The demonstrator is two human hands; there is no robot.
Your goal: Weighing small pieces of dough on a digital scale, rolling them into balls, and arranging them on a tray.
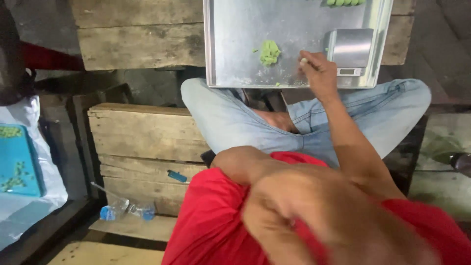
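A person in a red shirt and pale jeans sits cross-legged on a wooden bench, a metal tray resting ahead of the knees. The right hand reaches to the tray's near edge, fingertips pinched on a small pale-green bit, just beside a small digital scale at the tray's near right corner. A lump of green dough lies mid-tray, near the hand but apart from it. Green pieces at the tray's far edge are cut off by the frame. The left hand is close to the lens, blurred; its grip cannot be told. A blue lighter lies on the bench's planks; a crushed plastic bottle sits at its near edge. A blue tray lies far left
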